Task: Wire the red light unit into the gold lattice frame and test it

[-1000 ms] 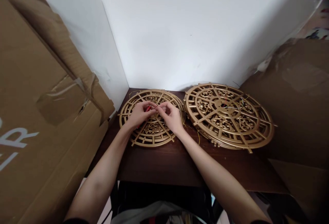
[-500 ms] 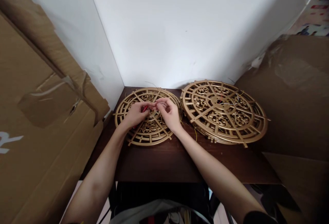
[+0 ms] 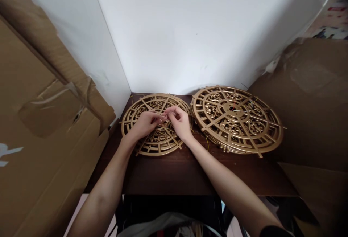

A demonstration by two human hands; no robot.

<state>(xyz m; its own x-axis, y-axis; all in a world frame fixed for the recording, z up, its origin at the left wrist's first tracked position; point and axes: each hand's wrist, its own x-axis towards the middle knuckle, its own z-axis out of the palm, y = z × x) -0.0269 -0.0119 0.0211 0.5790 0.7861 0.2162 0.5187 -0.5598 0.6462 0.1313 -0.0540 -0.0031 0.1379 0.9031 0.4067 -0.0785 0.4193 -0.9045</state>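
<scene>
Over the centre of the left round gold openwork panel, my two hands meet at the fingertips. My left hand has its thumb and fingers pressed together; what they pinch is too small to name. My right hand is closed too, its fingertips touching those of the left, and whatever lies between them cannot be made out. Beside it on the right, a larger-looking stack of round gold panels lies slightly tilted, with thin red, yellow and white wires at its middle.
Both panel stacks lie on a dark brown table against a white wall. Large cardboard stands close on the left, and another cardboard piece with clear plastic on the right. A thin yellow wire hangs between the stacks.
My left hand's fingers have shifted slightly, and the red thing seen beside them earlier no longer shows. My right hand stays nearly in place.
</scene>
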